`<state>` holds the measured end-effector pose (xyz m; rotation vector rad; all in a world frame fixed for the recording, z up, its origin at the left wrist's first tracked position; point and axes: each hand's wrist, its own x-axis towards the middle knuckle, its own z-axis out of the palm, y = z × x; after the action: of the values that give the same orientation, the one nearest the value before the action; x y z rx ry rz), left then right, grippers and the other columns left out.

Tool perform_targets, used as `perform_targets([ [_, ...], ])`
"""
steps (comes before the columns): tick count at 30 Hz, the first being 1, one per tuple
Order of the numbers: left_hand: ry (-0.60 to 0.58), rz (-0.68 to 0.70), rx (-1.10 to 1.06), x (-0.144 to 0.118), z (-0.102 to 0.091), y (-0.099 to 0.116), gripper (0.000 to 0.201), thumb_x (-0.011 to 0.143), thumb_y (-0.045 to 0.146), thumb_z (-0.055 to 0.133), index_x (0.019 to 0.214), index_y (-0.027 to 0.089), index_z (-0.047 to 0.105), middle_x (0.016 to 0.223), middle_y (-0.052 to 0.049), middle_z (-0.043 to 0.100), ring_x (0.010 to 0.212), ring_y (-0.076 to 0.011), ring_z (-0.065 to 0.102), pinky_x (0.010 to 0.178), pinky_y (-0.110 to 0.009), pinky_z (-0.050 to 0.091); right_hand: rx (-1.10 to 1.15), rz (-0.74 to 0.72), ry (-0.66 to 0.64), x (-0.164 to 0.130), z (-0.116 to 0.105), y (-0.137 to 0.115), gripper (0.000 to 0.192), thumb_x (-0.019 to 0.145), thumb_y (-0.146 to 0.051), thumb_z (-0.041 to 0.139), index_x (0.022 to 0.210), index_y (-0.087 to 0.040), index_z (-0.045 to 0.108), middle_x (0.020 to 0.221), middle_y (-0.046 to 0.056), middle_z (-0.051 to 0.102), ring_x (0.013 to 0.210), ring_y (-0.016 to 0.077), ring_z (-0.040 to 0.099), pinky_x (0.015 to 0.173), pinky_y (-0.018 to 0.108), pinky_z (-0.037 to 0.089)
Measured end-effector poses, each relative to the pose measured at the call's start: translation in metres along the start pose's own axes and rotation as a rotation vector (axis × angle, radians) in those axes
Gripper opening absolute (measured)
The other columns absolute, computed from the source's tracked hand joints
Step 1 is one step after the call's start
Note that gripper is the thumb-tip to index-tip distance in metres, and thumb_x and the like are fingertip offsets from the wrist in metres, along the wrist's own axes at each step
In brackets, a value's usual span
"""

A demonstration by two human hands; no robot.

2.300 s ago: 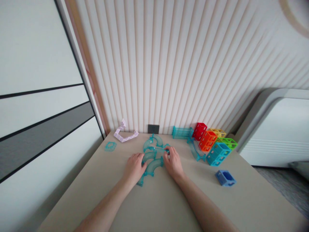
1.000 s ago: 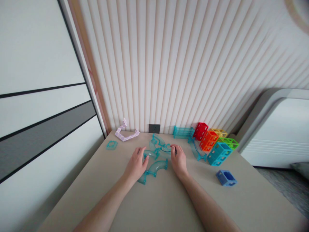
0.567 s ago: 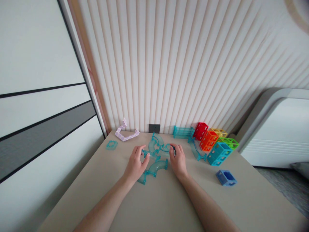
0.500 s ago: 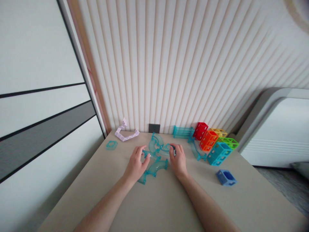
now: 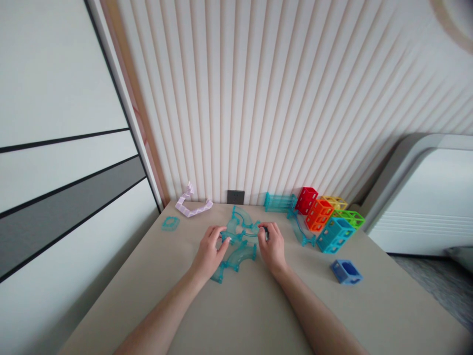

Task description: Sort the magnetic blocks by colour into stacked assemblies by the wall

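Observation:
My left hand [image 5: 210,250] pinches one end of a translucent teal curved track piece [image 5: 236,236] between thumb and fingers. Across from it, my right hand [image 5: 271,245] is closed on the end of another teal track piece [image 5: 251,233]. The inner ends of these two pieces meet or overlap between my hands; whether they are joined I cannot tell. Just behind them lies a further curved teal piece [image 5: 242,215]. In front, a curved teal piece [image 5: 240,255] rests on the table, with a smaller teal part [image 5: 218,273] at its left end, partly hidden by my left hand.
A lilac folded strip [image 5: 192,209] and a flat teal piece [image 5: 170,223] lie at the back left. To the right stand teal tubes [image 5: 280,202], red [image 5: 307,200], orange [image 5: 319,215] and blue [image 5: 335,235] frame blocks, and a dark blue block [image 5: 346,272]. The ribbed wall [image 5: 244,98] borders the table.
The piece in my left hand has turned and come against the one in my right hand. Both hands have shifted only slightly.

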<state>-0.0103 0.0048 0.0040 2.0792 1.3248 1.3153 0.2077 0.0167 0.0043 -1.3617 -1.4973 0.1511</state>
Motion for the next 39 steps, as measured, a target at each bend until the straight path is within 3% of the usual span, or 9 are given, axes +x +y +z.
perform_targets([
  [9, 0.059, -0.052, -0.035, 0.001, -0.001, -0.003, 0.019, 0.094, 0.031, 0.055, 0.109, 0.021, 0.061, 0.106, -0.007, 0.061, 0.088, -0.0181, 0.067, 0.080, -0.034, 0.062, 0.048, 0.161, 0.102, 0.007, -0.005, 0.010, 0.027, 0.093, -0.035, 0.042, 0.086, -0.021, 0.064, 0.086, 0.009, 0.068, 0.085, 0.0252, 0.062, 0.081, 0.037, 0.048],
  [16, 0.099, -0.085, -0.086, 0.002, 0.001, 0.000, 0.019, 0.092, 0.033, 0.057, 0.106, 0.021, 0.063, 0.106, -0.008, 0.065, 0.091, -0.0196, 0.068, 0.078, -0.034, 0.063, 0.220, 0.253, 0.088, 0.007, 0.002, 0.017, 0.033, 0.096, -0.043, 0.039, 0.087, -0.020, 0.062, 0.063, 0.000, 0.060, 0.054, 0.0186, 0.053, 0.052, 0.029, 0.045],
  [19, 0.093, -0.112, -0.138, 0.001, 0.001, 0.001, 0.021, 0.092, 0.035, 0.058, 0.107, 0.021, 0.062, 0.109, -0.009, 0.066, 0.093, -0.0198, 0.069, 0.080, -0.035, 0.063, 0.304, 0.242, 0.071, 0.004, 0.004, 0.014, 0.031, 0.097, -0.045, 0.038, 0.094, -0.021, 0.058, 0.066, -0.002, 0.058, 0.050, 0.0160, 0.052, 0.048, 0.027, 0.045],
  [23, 0.044, -0.190, -0.277, 0.001, 0.002, 0.003, 0.032, 0.092, 0.040, 0.059, 0.117, 0.019, 0.059, 0.116, -0.011, 0.066, 0.099, -0.0207, 0.070, 0.086, -0.037, 0.062, 0.363, 0.091, 0.014, -0.004, 0.001, 0.002, 0.025, 0.098, -0.043, 0.041, 0.102, -0.022, 0.055, 0.092, 0.005, 0.063, 0.075, 0.0191, 0.063, 0.069, 0.033, 0.055],
  [29, 0.009, -0.249, -0.498, 0.000, 0.005, 0.004, 0.053, 0.090, 0.042, 0.063, 0.135, 0.017, 0.050, 0.120, -0.013, 0.069, 0.108, -0.0236, 0.070, 0.096, -0.039, 0.058, 0.287, -0.298, -0.185, -0.017, -0.007, -0.014, 0.021, 0.095, -0.028, 0.049, 0.115, -0.024, 0.056, 0.113, 0.010, 0.061, 0.107, 0.0260, 0.062, 0.096, 0.043, 0.051],
  [33, -0.004, -0.211, -0.562, 0.000, 0.005, 0.006, 0.059, 0.088, 0.040, 0.067, 0.139, 0.018, 0.047, 0.117, -0.011, 0.070, 0.105, -0.0224, 0.071, 0.095, -0.039, 0.059, 0.256, -0.338, -0.312, -0.019, -0.010, -0.017, 0.029, 0.093, -0.026, 0.053, 0.122, -0.025, 0.054, 0.121, 0.012, 0.059, 0.113, 0.0274, 0.060, 0.096, 0.043, 0.052],
  [39, 0.013, -0.197, -0.580, -0.001, 0.005, 0.005, 0.056, 0.088, 0.040, 0.069, 0.136, 0.020, 0.048, 0.125, -0.013, 0.067, 0.112, -0.0241, 0.070, 0.099, -0.039, 0.057, 0.247, -0.330, -0.309, -0.017, -0.011, -0.017, 0.031, 0.093, -0.026, 0.056, 0.124, -0.024, 0.055, 0.123, 0.013, 0.058, 0.114, 0.0275, 0.059, 0.097, 0.043, 0.051],
])
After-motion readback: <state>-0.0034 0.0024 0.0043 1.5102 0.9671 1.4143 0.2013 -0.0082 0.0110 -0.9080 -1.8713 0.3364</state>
